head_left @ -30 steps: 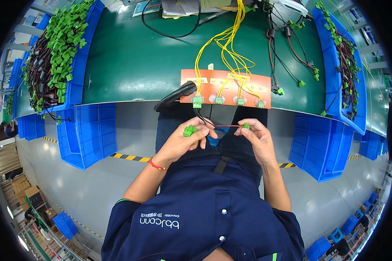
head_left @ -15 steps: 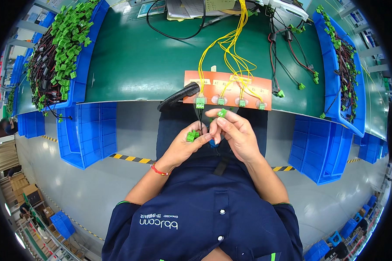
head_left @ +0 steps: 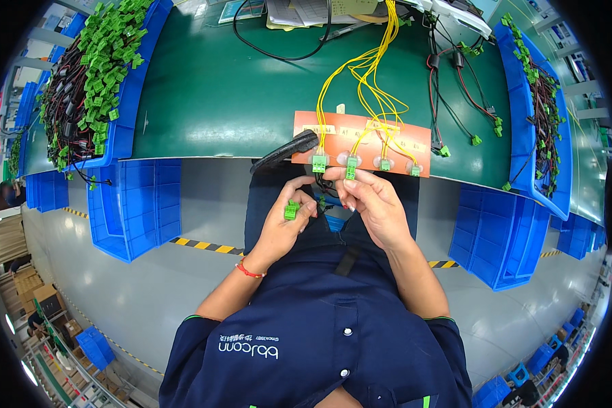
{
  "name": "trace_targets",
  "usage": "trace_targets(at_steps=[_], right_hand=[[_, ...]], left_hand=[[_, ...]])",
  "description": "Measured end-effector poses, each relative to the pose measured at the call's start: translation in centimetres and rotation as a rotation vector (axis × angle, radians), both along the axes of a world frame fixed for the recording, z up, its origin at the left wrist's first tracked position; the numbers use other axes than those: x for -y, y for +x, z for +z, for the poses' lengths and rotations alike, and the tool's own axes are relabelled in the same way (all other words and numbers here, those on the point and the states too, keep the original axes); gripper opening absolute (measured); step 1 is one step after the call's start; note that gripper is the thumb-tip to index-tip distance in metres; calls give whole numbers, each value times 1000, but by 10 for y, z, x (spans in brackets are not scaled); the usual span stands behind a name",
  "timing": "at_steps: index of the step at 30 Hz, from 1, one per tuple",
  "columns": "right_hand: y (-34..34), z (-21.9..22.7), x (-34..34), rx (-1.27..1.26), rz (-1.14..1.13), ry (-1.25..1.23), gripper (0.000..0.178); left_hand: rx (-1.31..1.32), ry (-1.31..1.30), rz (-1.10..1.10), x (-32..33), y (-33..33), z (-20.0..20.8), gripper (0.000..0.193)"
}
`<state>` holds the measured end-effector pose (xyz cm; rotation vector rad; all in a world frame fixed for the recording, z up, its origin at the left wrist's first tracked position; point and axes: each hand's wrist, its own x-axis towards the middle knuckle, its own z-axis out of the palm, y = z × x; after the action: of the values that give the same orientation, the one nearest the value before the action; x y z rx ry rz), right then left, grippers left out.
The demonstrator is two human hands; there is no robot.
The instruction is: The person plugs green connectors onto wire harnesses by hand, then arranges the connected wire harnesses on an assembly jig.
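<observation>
My right hand [head_left: 381, 207] pinches a small green plug connector [head_left: 350, 174] between thumb and forefinger. That connector meets the second green socket [head_left: 351, 161] on the orange board [head_left: 402, 139] at the table's front edge. My left hand [head_left: 285, 221] is closed around another green connector [head_left: 291, 209], which shows on top of the fingers. Black wires [head_left: 323, 182] hang between my hands, below the first green socket [head_left: 319, 164]; part of their run is hidden by my fingers. Yellow wires [head_left: 367, 75] lead from the sockets up and back over the table.
Blue bins full of green-ended black cables stand at the left [head_left: 132, 88] and right [head_left: 520, 136] of the green table [head_left: 211, 102]. A black handle-like object [head_left: 285, 149] juts over the front edge beside the board. Loose cables [head_left: 449, 102] lie back right.
My right hand has moved forward, bringing its green connector up to the second socket. My left hand has shifted slightly left, still with its connector. The whole view has shifted slightly.
</observation>
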<state>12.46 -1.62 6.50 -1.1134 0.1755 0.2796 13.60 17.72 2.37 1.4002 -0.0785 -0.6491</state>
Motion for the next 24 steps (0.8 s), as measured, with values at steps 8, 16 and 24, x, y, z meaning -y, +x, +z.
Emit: trace_targets(at_steps=[8,16,24], right_hand=[[-3,-20,1,-10,-84,-73,30],[-45,-72,30,10,-59,-612,36],[-59,-65,46,-219,-372,228,40]], left_hand=[[54,222,-145,3,1,-22,43],[-11,-1,-259,24,6,-18,32],[-182,-187,-367,21,4,1,25]])
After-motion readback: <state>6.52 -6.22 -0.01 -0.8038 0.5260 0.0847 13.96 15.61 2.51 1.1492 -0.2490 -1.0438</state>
